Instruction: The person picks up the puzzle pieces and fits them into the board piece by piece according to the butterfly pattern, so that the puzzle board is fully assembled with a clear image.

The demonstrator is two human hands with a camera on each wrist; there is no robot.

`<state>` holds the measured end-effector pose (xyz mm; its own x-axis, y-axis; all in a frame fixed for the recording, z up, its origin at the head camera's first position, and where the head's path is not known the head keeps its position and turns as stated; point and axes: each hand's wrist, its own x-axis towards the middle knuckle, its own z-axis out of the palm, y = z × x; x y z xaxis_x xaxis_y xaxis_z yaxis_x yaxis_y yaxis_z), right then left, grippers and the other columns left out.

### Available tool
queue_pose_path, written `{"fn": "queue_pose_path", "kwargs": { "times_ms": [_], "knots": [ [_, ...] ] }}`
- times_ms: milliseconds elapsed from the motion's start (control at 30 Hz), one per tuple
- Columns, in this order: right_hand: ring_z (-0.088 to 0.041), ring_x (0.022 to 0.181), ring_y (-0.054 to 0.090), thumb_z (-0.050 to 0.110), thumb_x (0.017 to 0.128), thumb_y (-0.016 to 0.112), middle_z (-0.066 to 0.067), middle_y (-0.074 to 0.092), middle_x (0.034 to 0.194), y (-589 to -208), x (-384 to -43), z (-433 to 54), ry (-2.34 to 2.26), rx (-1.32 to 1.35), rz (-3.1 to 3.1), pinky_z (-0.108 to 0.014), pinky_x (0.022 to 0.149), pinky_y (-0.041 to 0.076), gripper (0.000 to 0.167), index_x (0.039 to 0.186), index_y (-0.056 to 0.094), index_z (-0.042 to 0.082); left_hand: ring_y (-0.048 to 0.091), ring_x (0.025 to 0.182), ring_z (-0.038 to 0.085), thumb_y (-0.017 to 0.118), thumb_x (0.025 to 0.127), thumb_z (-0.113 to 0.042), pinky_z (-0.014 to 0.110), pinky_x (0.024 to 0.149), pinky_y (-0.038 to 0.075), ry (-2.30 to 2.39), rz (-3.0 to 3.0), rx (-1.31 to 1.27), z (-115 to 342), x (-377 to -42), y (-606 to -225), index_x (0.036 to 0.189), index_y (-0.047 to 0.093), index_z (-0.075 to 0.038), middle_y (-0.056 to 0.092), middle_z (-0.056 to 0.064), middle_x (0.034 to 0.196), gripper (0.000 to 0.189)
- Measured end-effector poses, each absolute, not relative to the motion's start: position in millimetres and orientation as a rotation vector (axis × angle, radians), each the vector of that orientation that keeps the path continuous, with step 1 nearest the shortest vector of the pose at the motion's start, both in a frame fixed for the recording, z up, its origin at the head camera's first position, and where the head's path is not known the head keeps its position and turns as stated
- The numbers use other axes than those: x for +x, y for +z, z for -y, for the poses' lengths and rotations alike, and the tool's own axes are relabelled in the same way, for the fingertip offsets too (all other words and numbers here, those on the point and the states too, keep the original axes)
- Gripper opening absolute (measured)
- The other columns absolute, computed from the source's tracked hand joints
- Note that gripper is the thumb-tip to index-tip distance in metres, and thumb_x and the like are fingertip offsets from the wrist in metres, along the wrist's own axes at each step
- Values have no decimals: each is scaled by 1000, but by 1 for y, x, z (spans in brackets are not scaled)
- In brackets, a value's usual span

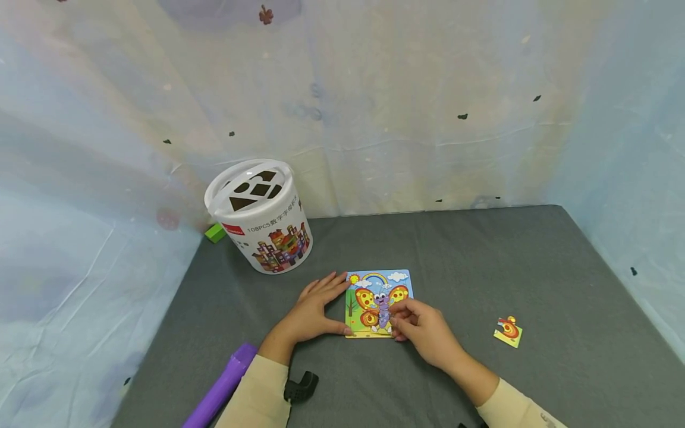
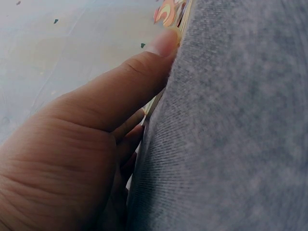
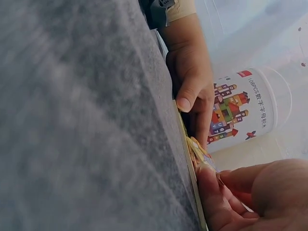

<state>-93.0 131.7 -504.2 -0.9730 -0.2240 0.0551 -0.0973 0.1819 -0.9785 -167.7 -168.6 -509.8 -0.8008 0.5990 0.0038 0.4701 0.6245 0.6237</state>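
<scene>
A square jigsaw puzzle with a purple butterfly, a rainbow and a sun lies on the grey cloth. My left hand steadies its left side, thumb on the lower corner and extended fingers at the upper corner. At the lower right of the picture, my right hand pinches a puzzle piece between thumb and fingers. That piece tilts up from the board in the right wrist view, and the fingers hide much of it. Farther right lies a loose puzzle piece in yellow, orange and red.
A white bucket with a shape-cut lid and printed blocks stands at the back left. Behind it sits a green block. A purple tube-like object lies beside my left forearm. Patterned cloth walls border the table.
</scene>
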Motion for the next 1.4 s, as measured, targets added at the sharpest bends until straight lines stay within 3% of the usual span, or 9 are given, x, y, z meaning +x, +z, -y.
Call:
{"fn": "queue_pose_path", "kwargs": {
  "times_ms": [233,400,633,800,900,1400],
  "knots": [
    [-22,76,72,-4,101,74,-10,67,93,-506,-95,-129,-1910,-247,-2372,-33,64,64,12,113,75,-5,15,165,25,96,81,-52,61,128,4,941,-2637,889,168,-167,-508,169,46,-16,29,1,177,107],
    [-12,79,67,-1,96,82,-2,64,103,-506,-91,-131,-1700,-412,-2723,-29,67,60,17,112,79,4,15,165,24,96,81,-52,60,128,4,938,-2636,891,168,-167,-508,169,45,-16,29,0,177,108],
    [-24,123,63,17,93,88,-4,70,131,-500,-76,-127,-1009,-983,-3114,-51,96,55,35,126,78,7,17,164,26,95,82,-51,62,128,5,941,-2639,890,169,-167,-508,168,46,-16,30,0,177,106],
    [-32,145,52,44,100,81,-7,58,158,-498,-62,-121,-640,-1073,-3018,-58,103,48,61,147,69,8,17,164,26,95,82,-52,61,128,6,937,-2643,898,169,-167,-508,168,46,-16,30,1,177,106],
    [-34,153,43,51,102,76,-9,50,165,-496,-58,-121,-545,-1078,-2951,-61,113,41,72,155,61,5,17,164,27,95,82,-52,62,128,6,938,-2644,904,169,-168,-509,168,46,-15,31,1,177,106],
    [-33,160,30,55,106,68,-6,38,174,-496,-64,-130,-649,-1050,-2778,-65,115,36,77,165,51,9,17,164,26,95,82,-52,62,128,6,937,-2647,893,169,-168,-511,169,46,-16,31,0,177,105]
  ]
}}
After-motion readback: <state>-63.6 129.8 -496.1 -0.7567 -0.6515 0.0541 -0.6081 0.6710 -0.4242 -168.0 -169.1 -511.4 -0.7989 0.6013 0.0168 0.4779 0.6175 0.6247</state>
